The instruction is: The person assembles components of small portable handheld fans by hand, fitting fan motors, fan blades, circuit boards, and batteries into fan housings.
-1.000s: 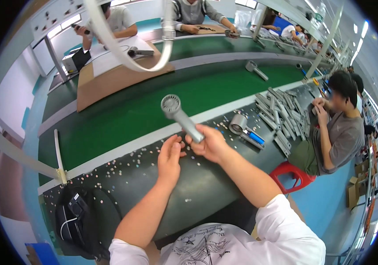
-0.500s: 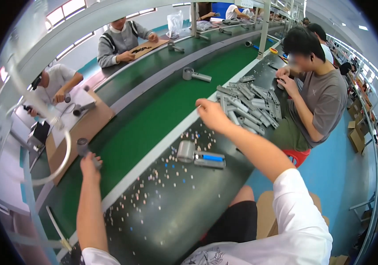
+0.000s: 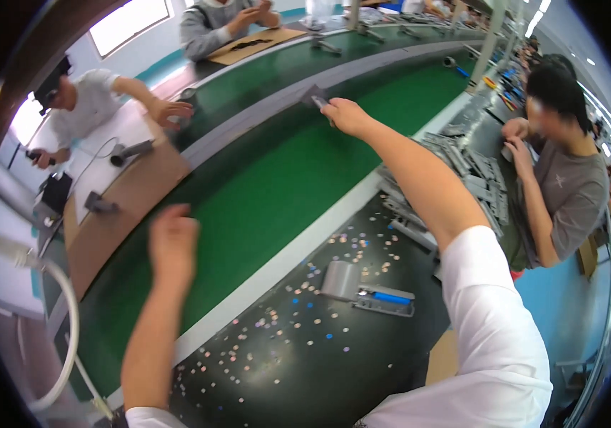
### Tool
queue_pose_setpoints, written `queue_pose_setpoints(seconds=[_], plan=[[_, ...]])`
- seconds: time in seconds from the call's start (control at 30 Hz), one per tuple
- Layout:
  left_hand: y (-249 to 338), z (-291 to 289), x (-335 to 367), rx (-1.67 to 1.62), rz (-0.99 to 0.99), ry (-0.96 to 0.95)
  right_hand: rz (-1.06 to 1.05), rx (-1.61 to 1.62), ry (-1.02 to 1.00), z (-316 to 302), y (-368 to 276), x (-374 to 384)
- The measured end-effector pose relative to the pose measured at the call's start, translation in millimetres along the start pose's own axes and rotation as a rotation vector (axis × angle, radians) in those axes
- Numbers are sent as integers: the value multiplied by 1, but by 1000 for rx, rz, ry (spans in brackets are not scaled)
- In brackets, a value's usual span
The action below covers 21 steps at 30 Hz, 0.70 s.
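Observation:
My right hand (image 3: 347,116) reaches far out over the green conveyor belt, closed around the handle of a grey plastic part with a round cup end (image 3: 312,95). Over the left side of the belt is my left hand (image 3: 173,239), smeared by motion; its fingers look curled, and nothing shows in them. Close to it, a similar grey cup-ended part (image 3: 100,203) lies on the brown cardboard (image 3: 123,214). On the dark worktop before me rests another grey cup-ended part (image 3: 341,280), with a blue strip (image 3: 392,299) in its handle.
Small pale and blue bits (image 3: 270,314) are scattered over the worktop (image 3: 320,385). Grey handle pieces (image 3: 477,171) are heaped at right, beside a seated co-worker (image 3: 573,164). Two more people work across the belt (image 3: 270,185). A white hose (image 3: 70,314) curves at left.
My left hand has let go of its grey part, now on the cardboard, and drawn back. My right hand has moved out over the belt and taken hold of the part there. The view has shifted.

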<state>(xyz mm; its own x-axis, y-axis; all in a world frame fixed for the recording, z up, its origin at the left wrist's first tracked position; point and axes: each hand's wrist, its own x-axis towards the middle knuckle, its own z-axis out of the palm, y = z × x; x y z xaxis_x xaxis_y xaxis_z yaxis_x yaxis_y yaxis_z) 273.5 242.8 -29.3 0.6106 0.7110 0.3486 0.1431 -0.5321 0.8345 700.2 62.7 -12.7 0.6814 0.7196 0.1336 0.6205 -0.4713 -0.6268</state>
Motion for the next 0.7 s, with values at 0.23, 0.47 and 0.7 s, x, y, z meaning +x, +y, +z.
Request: queue_pose_setpoints(seconds=[0.23, 0.47, 0.7], plan=[[109, 67, -102, 128, 601, -770, -318, 248, -458, 141, -215, -13], [118, 63, -122, -21, 224, -954, -550, 297, -8, 191, -229, -9], [90, -34, -171, -245, -323, -474, -306, 364, -396, 9, -187, -229]])
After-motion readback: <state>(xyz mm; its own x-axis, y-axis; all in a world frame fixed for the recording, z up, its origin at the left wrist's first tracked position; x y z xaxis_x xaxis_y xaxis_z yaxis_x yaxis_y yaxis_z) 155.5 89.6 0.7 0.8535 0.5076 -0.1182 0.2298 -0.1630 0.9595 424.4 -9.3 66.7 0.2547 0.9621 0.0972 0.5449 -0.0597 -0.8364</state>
